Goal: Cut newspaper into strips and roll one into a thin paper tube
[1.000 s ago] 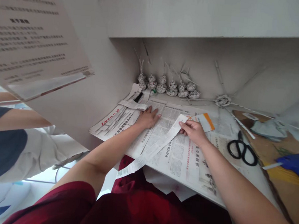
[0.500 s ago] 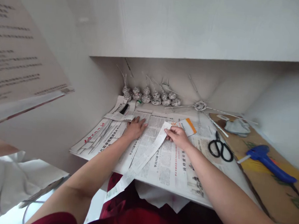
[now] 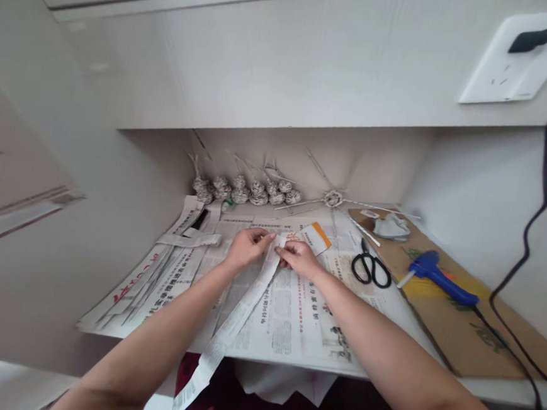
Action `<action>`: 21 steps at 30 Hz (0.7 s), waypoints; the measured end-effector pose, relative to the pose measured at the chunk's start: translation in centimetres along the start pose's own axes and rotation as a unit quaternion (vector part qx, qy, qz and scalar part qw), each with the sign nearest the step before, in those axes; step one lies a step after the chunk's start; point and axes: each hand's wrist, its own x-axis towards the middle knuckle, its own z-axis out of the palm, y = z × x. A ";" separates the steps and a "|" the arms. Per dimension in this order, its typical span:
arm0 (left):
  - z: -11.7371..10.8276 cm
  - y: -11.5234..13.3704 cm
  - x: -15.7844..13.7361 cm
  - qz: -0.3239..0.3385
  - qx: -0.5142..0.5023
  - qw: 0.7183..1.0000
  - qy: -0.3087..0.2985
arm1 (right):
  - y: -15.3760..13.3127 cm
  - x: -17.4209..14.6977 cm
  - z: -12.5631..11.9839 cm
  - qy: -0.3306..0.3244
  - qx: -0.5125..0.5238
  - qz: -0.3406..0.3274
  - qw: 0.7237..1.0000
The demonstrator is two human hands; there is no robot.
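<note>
A long newspaper strip (image 3: 241,313) slants from my hands down over the table's front edge toward my lap. My right hand (image 3: 297,259) pinches its far end between thumb and fingers. Right beside it, my left hand (image 3: 251,249) has its thumb and fingers closed at the strip's left edge. Newspaper sheets (image 3: 288,320) lie flat under both hands. Behind my right hand rests a white card with an orange edge (image 3: 316,237). Black-handled scissors (image 3: 370,266) lie to the right of it.
Several woven paper gourds (image 3: 240,191) line the back wall, near a star-shaped weave of paper rods (image 3: 334,199). Cut strips (image 3: 190,239) lie on the left pile. A blue glue gun (image 3: 442,280) sits on cardboard (image 3: 461,352), its cord running to a wall socket (image 3: 516,66).
My left hand has left the newspaper pile and come right to the strip's end beside my right hand. The camera view has turned right, bringing the socket into sight.
</note>
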 end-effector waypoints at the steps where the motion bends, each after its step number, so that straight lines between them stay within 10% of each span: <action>1: 0.6 0.3 0.4 0.009 -0.011 1.000 -0.007 | 0.0 0.0 0.0 0.001 0.001 0.002 1.000; 14: 0.7 -2.4 1.0 -0.145 -0.303 0.917 -0.213 | -0.2 -0.2 0.2 0.034 0.044 -0.035 0.998; 21: 1.4 -2.1 1.2 -0.148 -0.328 0.916 -0.176 | -0.3 -0.3 0.2 0.051 0.068 -0.067 0.994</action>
